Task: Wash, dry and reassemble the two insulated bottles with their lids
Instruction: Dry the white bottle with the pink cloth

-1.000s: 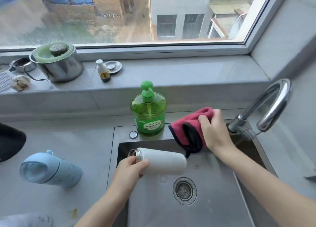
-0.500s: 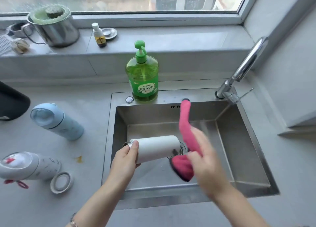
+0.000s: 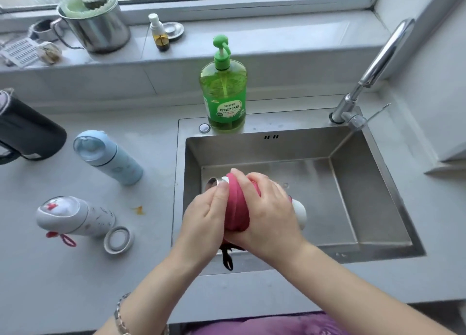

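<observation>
A white insulated bottle (image 3: 300, 212) lies sideways over the sink (image 3: 365, 203), its open steel mouth pointing left. My left hand (image 3: 204, 213) grips it near the mouth. A pink cloth (image 3: 237, 206) is wrapped round the bottle's middle, and my right hand (image 3: 269, 208) grips the cloth against the bottle. On the counter to the left lie a blue bottle (image 3: 108, 157) with its lid on, a white lid section (image 3: 73, 215) with a red strap, and a loose ring-shaped lid part (image 3: 118, 239).
A green dish soap pump bottle (image 3: 225, 92) stands on the sink's back rim. The faucet (image 3: 375, 67) rises at the back right. A dark container (image 3: 27, 133) lies at the far left. On the windowsill stand a steel pot (image 3: 95, 24) and a small bottle (image 3: 158, 33).
My right hand brought the pink cloth from beside the soap bottle down into the sink and wrapped it round the white bottle. The view tilted down.
</observation>
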`<action>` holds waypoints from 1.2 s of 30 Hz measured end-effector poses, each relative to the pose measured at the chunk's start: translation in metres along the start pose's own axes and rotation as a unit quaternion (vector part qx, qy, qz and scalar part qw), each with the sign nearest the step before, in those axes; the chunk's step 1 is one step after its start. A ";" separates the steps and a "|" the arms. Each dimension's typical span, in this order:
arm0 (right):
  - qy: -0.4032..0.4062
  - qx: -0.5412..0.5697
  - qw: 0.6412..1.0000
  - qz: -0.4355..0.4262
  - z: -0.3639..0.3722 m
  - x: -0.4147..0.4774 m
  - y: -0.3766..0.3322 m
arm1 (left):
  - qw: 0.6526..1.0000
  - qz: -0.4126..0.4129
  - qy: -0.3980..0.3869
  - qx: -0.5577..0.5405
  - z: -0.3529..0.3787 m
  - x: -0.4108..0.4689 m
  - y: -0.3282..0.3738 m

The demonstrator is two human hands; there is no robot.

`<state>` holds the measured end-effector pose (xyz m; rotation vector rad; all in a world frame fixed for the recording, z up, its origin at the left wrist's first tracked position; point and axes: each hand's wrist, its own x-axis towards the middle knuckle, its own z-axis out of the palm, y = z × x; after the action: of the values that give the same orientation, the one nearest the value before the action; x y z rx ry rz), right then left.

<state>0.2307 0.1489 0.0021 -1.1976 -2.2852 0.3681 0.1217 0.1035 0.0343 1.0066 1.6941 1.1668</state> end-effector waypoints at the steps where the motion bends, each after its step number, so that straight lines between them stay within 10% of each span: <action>1: 0.011 0.014 1.000 0.002 0.001 0.004 -0.006 | 1.000 0.021 0.006 0.015 -0.005 0.000 -0.001; 6: -0.154 0.053 0.987 0.005 -0.018 0.024 -0.022 | 0.996 0.073 0.027 0.052 -0.034 -0.007 -0.012; 12: -0.423 0.356 0.827 0.105 -0.025 0.018 0.010 | 0.988 0.121 -0.015 0.091 -0.061 -0.012 -0.008; 15: -0.381 0.218 0.894 0.094 -0.023 0.006 -0.003 | 0.987 0.104 0.049 0.107 -0.055 -0.018 -0.004; 17: -0.195 0.011 0.980 0.023 -0.013 0.000 -0.019 | 0.989 0.063 0.112 0.076 -0.042 -0.021 0.000; 21: 0.048 -0.099 0.990 -0.087 0.007 0.002 -0.037 | 0.983 0.007 0.179 0.033 -0.021 -0.019 0.011; 27: -0.162 -0.004 0.970 -0.181 -0.037 0.055 -0.056 | 0.969 0.036 0.243 0.029 -0.038 -0.024 0.024; 33: -0.542 0.263 0.796 -0.049 -0.049 0.100 -0.045 | 0.972 0.102 0.207 0.031 -0.070 -0.032 0.029; 36: -0.610 0.365 0.703 0.008 -0.027 0.093 -0.038 | 0.969 0.113 0.209 0.069 -0.096 -0.036 0.026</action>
<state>0.1764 0.2036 0.0728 -0.4906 -2.4809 2.3914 0.0487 0.0489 0.0878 1.1182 2.0518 1.5075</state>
